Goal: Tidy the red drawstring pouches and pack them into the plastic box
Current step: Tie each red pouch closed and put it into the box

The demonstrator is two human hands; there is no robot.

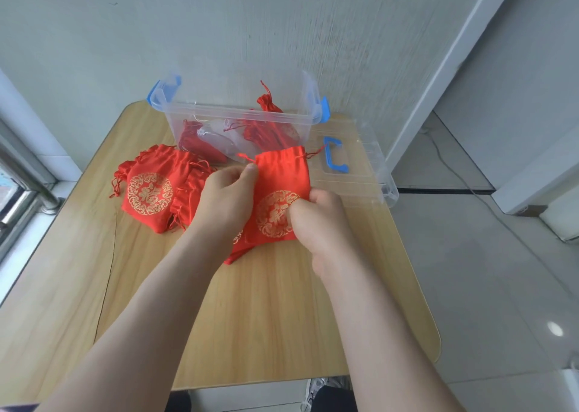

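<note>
From the head camera, both hands are on one red pouch (283,173) at mid-table (266,317), just near of the plastic box (238,114). The left hand (225,195) pinches its left edge by the neck, and the right hand (316,220) pinches its right side. I'd say it's being smoothed flat. Next it needs lifting into the box, where other pouches (269,104) already lie. More pouches (150,192) wait on the left.

One plastic box (238,115), one lid (360,173), pouches (279,176) too heaped to count
</note>
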